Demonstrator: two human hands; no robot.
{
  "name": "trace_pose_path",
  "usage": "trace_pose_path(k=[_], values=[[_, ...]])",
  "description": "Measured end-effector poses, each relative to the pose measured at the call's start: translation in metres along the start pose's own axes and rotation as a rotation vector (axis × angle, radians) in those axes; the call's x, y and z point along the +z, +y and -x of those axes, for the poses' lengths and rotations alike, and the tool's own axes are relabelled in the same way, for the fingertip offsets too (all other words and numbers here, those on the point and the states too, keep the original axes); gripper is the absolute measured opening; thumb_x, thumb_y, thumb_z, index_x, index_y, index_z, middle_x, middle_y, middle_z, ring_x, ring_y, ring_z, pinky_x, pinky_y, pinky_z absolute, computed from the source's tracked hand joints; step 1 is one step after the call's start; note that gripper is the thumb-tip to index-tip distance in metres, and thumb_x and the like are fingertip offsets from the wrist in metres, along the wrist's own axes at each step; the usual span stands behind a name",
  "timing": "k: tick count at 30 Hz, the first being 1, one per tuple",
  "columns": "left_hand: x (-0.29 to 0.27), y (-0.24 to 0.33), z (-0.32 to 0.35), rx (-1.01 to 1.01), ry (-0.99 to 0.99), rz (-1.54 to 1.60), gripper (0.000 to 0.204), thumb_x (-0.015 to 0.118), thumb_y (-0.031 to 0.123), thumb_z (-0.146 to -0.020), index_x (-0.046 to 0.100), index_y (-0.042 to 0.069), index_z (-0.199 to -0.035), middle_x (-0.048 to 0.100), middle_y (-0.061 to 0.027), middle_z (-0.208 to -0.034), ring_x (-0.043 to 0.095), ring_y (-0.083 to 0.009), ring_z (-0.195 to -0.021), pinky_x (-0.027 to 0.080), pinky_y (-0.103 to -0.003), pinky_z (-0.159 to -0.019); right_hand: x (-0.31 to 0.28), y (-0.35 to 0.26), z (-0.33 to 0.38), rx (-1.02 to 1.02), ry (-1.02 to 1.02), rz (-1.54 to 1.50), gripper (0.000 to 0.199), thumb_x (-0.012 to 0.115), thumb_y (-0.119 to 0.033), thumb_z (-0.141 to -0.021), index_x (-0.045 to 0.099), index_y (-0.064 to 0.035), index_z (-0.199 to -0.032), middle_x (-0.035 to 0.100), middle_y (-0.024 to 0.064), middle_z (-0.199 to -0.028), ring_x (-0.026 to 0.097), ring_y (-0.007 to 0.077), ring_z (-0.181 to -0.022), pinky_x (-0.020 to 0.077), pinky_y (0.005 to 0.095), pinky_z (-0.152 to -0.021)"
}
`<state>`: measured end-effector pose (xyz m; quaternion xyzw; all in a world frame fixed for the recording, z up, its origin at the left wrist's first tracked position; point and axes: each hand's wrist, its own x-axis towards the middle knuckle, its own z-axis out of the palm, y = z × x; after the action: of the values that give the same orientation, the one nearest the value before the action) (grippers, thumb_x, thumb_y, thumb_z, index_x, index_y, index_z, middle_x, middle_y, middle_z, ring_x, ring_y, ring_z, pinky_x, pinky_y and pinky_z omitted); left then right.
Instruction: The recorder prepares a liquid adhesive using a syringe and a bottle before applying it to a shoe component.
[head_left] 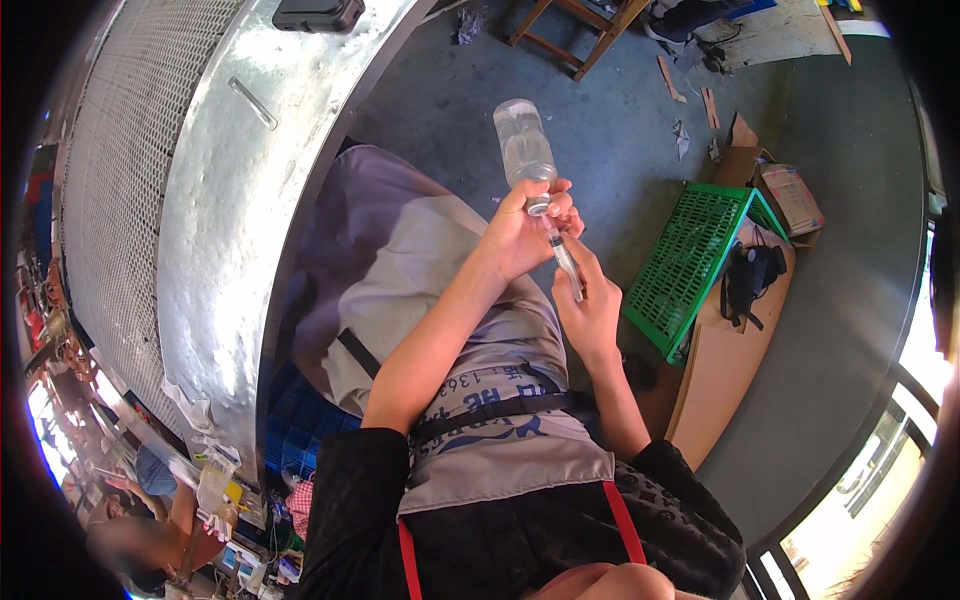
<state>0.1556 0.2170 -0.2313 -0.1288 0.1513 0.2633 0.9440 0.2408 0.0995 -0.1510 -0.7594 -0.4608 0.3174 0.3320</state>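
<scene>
My left hand (530, 225) grips a clear glass bottle (524, 145) by its neck, its capped end turned toward me and its base pointing away. Clear liquid shows inside the bottle. Fingers of my right hand (590, 300) close round a slim clear syringe (564, 262). The syringe's front end meets the bottle's mouth between my hands; the needle itself is too small to make out. Both hands are above my lap, over a grey apron (420, 270) with printing on it.
A shiny metal-topped bench (225, 220) runs along my left, with a small metal piece (252, 103) on it. To the right are a green plastic crate (690, 260) and cardboard (735, 350). A wooden stool (585, 35) stands ahead. Another person (150, 545) is at the lower left.
</scene>
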Motion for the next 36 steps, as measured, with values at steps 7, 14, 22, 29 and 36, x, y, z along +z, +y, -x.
trace_pose_path(k=[7,14,22,29,36], values=[[0.005,-0.001,0.001,-0.068,0.005,0.073,0.029,0.062,0.026,-0.087,0.055,0.003,-0.103,0.051,-0.0016,-0.063,0.052,-0.0182,-0.07,0.048,-0.037,-0.083,-0.001,-0.004,0.004,-0.022,0.008,-0.016,0.045,0.061,-0.001,-0.083,0.06,-0.0026,-0.128,0.068,0.0167,-0.084,0.063,0.015,-0.068,0.0513,0.0273,-0.068],[0.001,0.0,0.0,-0.146,0.183,-0.159,0.035,0.057,0.036,-0.086,0.06,0.001,-0.091,0.063,-0.0138,-0.069,0.059,-0.0268,-0.078,0.048,-0.042,-0.087,-0.005,-0.005,0.005,0.037,0.011,-0.009,0.045,0.062,-0.002,-0.084,0.06,-0.0027,-0.129,0.068,0.017,-0.083,0.064,0.0162,-0.068,0.0511,0.0277,-0.069],[-0.005,-0.004,-0.002,-0.094,0.279,-0.093,0.038,0.053,0.037,-0.087,0.063,0.002,-0.079,0.07,-0.0261,-0.096,0.064,-0.0368,-0.09,0.048,-0.047,-0.094,-0.012,0.004,-0.005,0.119,-0.058,0.004,0.04,0.062,-0.005,-0.085,0.063,-0.0043,-0.125,0.062,0.0144,-0.074,0.058,0.0159,-0.061,0.0479,0.028,-0.063],[-0.021,-0.007,-0.012,0.019,0.245,-0.166,0.03,0.056,0.033,-0.088,0.053,0.008,-0.072,0.06,-0.0122,-0.073,0.059,-0.0275,-0.076,0.049,-0.045,-0.086,-0.003,0.016,-0.009,0.327,-0.101,-0.201,0.039,0.061,-0.007,-0.089,0.061,-0.005,-0.128,0.051,0.0017,-0.065,0.048,0.0071,-0.06,0.0413,0.0247,-0.059],[-0.026,-0.001,-0.02,0.198,0.265,-0.391,0.03,0.055,0.033,-0.09,0.048,0.009,-0.074,0.056,-0.0105,-0.07,0.057,-0.0223,-0.072,0.048,-0.038,-0.076,0.019,0.042,-0.019,0.422,-0.112,-0.454,0.04,0.058,-0.005,-0.092,0.059,-0.0083,-0.133,0.054,-0.0022,-0.085,0.048,0.0057,-0.071,0.0384,0.0208,-0.065]])
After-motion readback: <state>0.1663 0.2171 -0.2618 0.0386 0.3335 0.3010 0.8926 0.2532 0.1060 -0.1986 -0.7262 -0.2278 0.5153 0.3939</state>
